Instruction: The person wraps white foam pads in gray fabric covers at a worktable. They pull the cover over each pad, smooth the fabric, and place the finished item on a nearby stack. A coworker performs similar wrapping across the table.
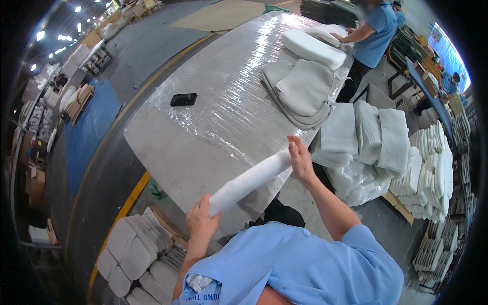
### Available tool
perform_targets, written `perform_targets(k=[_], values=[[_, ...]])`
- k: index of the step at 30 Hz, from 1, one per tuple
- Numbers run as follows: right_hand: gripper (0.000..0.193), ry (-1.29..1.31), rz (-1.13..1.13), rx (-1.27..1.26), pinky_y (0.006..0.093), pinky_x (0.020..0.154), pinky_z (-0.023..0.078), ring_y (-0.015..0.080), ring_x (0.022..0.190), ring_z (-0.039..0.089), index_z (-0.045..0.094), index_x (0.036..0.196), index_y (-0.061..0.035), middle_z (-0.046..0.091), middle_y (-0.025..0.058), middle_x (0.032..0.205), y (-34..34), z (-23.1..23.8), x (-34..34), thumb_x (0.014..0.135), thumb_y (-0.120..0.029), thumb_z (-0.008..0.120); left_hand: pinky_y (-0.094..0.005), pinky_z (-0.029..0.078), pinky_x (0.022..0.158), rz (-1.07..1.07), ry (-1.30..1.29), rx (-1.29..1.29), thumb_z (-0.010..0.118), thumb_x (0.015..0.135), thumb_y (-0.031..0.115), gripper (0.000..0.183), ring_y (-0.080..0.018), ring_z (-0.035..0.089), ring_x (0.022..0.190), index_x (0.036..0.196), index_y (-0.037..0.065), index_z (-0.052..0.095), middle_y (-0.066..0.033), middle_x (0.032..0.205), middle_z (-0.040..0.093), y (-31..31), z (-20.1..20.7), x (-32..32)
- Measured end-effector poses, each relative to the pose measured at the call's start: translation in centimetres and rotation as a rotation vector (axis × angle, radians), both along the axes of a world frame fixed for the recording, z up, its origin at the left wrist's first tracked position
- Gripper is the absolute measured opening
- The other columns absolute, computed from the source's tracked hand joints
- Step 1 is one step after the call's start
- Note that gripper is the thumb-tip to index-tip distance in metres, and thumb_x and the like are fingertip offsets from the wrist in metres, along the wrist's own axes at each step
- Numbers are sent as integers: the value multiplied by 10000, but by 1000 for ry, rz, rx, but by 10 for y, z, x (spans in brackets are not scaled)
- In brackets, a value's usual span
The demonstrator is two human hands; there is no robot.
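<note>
Between my hands, over the near edge of the table, is a white foam or wadding pad (250, 182), seen nearly edge-on as a long, slightly bowed strip. My left hand (202, 218) holds its lower left end, with the fingers on the outside. At its upper right end, my right hand (301, 158) presses against it with the fingers close together. The pad hides parts of both palms. Beyond my right hand lie light grey cushion covers (300, 91), stacked flat on the table.
The plastic-wrapped table (213, 61) carries a black phone (183, 99) and a thick white cushion (312, 49). A co-worker (373, 38) stands at its far right end, hands on white pieces. White pads (338, 129) are piled to my right, grey cushions (133, 249) at lower left.
</note>
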State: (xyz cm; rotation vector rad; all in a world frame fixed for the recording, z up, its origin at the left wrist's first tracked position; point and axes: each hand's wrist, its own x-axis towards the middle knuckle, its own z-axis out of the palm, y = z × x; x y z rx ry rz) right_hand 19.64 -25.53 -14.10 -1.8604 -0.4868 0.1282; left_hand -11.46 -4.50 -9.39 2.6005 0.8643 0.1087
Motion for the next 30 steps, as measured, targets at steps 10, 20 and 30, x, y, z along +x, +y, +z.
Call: perform_targets(k=[10,20,30], values=[[416,-312,189,-341,470,874,490,407,941,631,739,988,-28,689,178,923,12,26,3,1068,-364,507,-492,525,948,-40,5,-66,884,774,267,680,-406,673,1134,1367,112,591,-186,1236,698,-3,16,11],[371,-274,295,-355,479,869,497,387,946,634,740,1067,-39,695,169,961,1,28,7,1070,-333,513,-486,372,1199,-204,-1188,162,814,891,406,931,-379,481,1439,1575,-42,368,-274,1467,548,21,259,37],[301,-413,499,-305,510,934,473,410,1065,612,710,1171,-53,682,204,1081,-21,8,26,1024,-262,551,-487,343,1226,-298,-1002,599,830,863,325,888,-377,446,1471,1569,-7,406,-249,1514,517,11,338,42]])
